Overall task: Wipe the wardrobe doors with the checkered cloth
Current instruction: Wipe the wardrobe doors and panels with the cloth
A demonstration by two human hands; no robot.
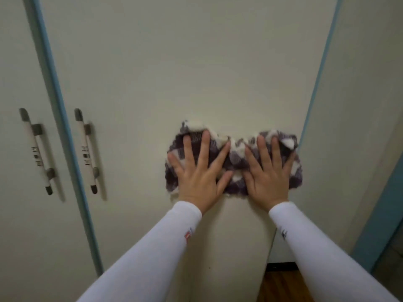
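fingers of left hand and right hand splayed straight, pressing checkered cloth beneath them against wardrobe door.

Soft, dim indoor light lies evenly on the pale wardrobe door. The door handles are smeared by motion blur and throw faint shadows to their right. The blue door edge between them leans and bows from wide-angle distortion.
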